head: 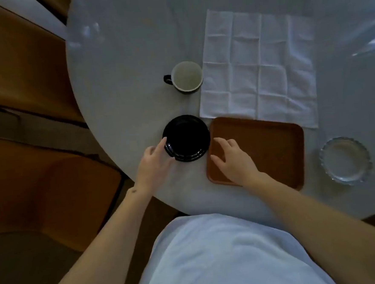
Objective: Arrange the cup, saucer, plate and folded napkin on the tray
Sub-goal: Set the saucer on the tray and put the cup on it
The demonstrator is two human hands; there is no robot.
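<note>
A: Surface?
B: Round pale counter [131,57], glossy, with glare patches at the far left and right edges. Brown wooden floor or furniture [21,64] to the left; dim, hard to tell which.

A: Items, biggest first?
B: White napkin [259,66] lies unfolded and flat at far centre-right, crease grid visible. Brown tray [271,149] is just this side of it, overlapping the napkin's near edge, nothing on it except a hand. Glass plate [346,160] with a scalloped rim sits right of the tray, apart from it. Black saucer [186,137] is just left of the tray. Cup [186,77] stands upright beyond the saucer, pale inside, dark handle pointing left, beside the napkin's left edge.

A: Hands?
B: Left hand [154,164] is loosely spread, fingertips at the saucer's near-left rim. Right hand [232,158] rests spread over the tray's left part, fingers pointing toward the saucer. Neither holds anything.

A: Unclear bits?
B: The saucer reads as one black mass; can't tell whether the left fingers touch or grip it. The lower frame is blocked by a pale shirt [223,250].
</note>
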